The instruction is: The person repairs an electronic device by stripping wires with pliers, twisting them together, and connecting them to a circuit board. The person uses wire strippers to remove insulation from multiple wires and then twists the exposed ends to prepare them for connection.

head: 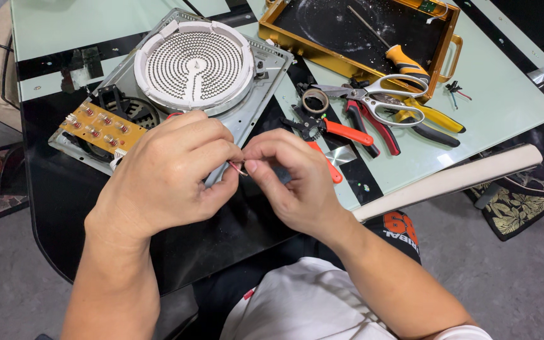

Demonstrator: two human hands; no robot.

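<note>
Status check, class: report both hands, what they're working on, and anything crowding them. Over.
Left hand and right hand both pinched on thin pale wire. Dismantled grey metal hotplate with white coil disc directly behind. Orange-handled pliers beside right hand, touching nothing.

Bare forearms, no sleeves/gloves; white shorts, dark top w/ red-orange print at hem.
</note>
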